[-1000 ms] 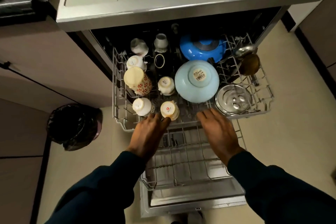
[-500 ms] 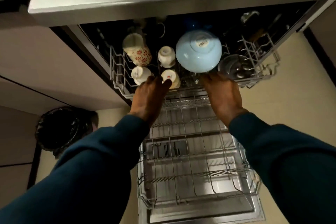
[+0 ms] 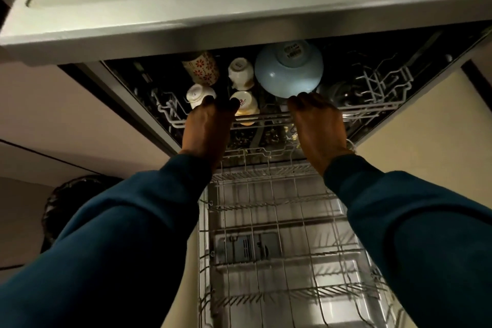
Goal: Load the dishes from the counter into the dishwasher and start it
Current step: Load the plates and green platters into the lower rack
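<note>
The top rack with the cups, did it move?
Yes. The top rack slid back under the counter; both hands press its front.

black bin (image 3: 66, 210), beige floor (image 3: 415, 141)

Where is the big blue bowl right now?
The blue bowl sits upside down in the upper rack, near the middle of the head view, just under the counter edge. A white cup is beside it, and the right hand is just below.
</note>
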